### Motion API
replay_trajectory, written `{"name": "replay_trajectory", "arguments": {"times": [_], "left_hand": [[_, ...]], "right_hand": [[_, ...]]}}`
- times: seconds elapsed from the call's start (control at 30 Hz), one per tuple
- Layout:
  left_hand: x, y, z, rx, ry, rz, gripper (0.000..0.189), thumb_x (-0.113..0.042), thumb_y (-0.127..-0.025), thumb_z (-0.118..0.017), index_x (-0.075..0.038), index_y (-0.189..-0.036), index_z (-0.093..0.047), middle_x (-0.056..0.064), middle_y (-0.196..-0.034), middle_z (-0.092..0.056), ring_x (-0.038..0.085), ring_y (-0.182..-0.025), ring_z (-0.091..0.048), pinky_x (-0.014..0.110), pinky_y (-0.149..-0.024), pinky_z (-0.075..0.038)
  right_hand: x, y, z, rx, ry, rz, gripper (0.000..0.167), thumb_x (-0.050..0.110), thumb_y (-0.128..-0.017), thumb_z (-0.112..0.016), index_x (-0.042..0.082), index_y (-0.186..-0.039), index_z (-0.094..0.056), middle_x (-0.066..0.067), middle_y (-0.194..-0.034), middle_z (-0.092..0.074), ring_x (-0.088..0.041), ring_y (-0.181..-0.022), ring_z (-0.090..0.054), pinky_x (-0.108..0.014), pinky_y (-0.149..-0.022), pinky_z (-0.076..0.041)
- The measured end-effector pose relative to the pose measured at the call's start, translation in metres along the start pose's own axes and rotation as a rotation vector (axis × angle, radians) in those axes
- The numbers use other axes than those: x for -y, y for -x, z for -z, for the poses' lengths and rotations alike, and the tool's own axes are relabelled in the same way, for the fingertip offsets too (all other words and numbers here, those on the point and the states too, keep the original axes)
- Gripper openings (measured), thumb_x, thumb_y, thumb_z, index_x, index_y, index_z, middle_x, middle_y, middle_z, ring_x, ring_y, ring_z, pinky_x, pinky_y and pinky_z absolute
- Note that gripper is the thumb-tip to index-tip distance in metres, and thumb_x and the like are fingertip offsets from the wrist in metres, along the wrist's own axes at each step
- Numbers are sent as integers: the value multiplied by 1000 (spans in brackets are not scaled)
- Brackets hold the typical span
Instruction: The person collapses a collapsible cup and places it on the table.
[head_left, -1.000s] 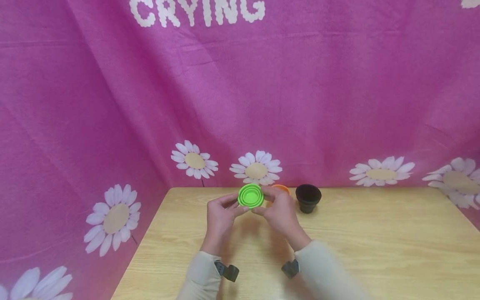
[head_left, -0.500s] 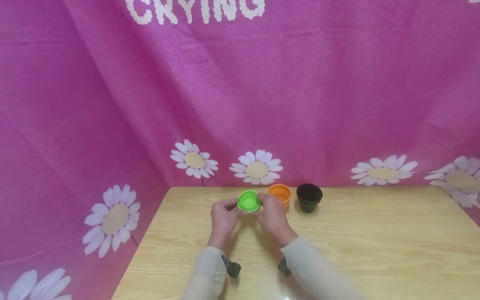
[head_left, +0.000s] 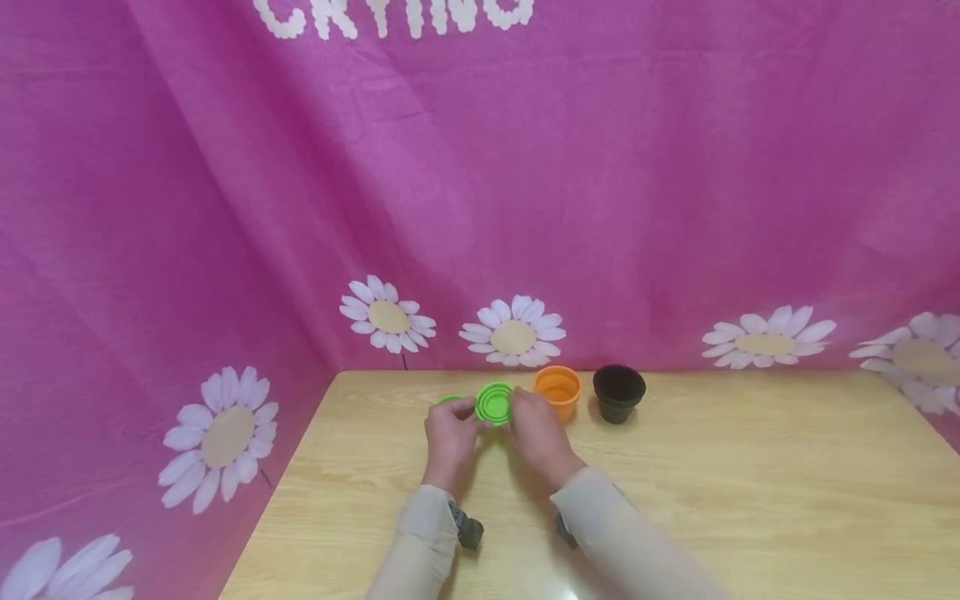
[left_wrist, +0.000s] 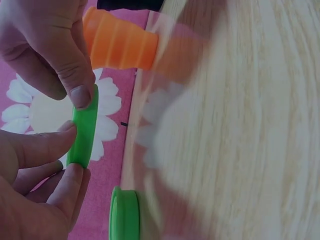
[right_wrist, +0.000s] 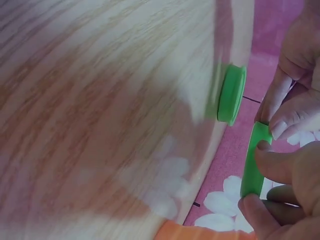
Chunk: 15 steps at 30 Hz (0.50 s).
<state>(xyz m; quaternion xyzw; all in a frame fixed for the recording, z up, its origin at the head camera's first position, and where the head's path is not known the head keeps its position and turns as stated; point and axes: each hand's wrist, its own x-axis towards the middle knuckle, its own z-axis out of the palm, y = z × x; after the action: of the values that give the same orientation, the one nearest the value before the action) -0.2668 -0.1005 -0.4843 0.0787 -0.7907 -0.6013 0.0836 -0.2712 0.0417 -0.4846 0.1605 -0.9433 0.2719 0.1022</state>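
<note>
Bright even light; wrist views blurred, head view sharp.

A light wood-grain table [head_left: 750,500] fills the lower part of the head view. Behind it and along its left edge hangs a magenta cloth backdrop [head_left: 600,167], loosely creased, printed with white daisies [head_left: 513,332] just above the table's far edge. High above the table, white block lettering [head_left: 390,12] runs off the top. Soft, even light falls on the table.
</note>
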Motion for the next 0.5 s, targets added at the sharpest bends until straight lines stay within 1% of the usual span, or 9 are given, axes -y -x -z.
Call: {"name": "replay_trajectory", "arguments": {"times": [0.07,0.13,0.2,0.33,0.43,0.5], "left_hand": [[0,-1,0,4,5,11,43,12,-74,-80,6,-116,-70,19,-110,-71,30,-107,-67,34,-90,-57],[1,-2,-1,7,-5,24,44,12,-74,-80,6,-116,-70,19,-111,-70,30,-107,-67,35,-91,-57],[4,-4,-2,15,-20,37,44,11,-73,-80,6,-116,-70,18,-112,-69,30,-107,-66,36,-92,-56],[9,-7,-5,41,-87,-4,42,12,-72,-80,6,-113,-72,20,-111,-69,31,-105,-65,40,-93,-56],[11,-7,-7,73,-136,-55,37,13,-73,-79,6,-109,-73,20,-108,-71,31,-102,-66,41,-91,-57],[11,-7,-8,93,-174,-77,34,13,-74,-78,5,-107,-74,18,-101,-72,28,-96,-66,41,-86,-58]], "right_hand": [[1,0,-1,19,73,30,25,1,-88,-75,-5,-111,-67,-24,-117,-66,-36,-103,-63,-48,-97,-53],[2,0,-2,31,129,57,23,-1,-88,-73,-6,-110,-67,-22,-110,-66,-34,-97,-64,-46,-93,-55],[1,-1,-4,52,170,61,21,-3,-88,-71,-6,-108,-68,-19,-103,-66,-31,-92,-63,-44,-90,-57],[-2,-3,-10,77,182,40,17,-3,-87,-71,-5,-104,-69,-12,-93,-64,-27,-86,-61,-40,-84,-57],[-5,-4,-14,93,191,29,17,-3,-88,-71,-4,-105,-69,-12,-93,-64,-25,-86,-61,-40,-85,-57],[-6,-4,-15,97,205,34,18,-3,-89,-71,-5,-107,-69,-14,-95,-64,-26,-87,-61,-40,-86,-57]]}}
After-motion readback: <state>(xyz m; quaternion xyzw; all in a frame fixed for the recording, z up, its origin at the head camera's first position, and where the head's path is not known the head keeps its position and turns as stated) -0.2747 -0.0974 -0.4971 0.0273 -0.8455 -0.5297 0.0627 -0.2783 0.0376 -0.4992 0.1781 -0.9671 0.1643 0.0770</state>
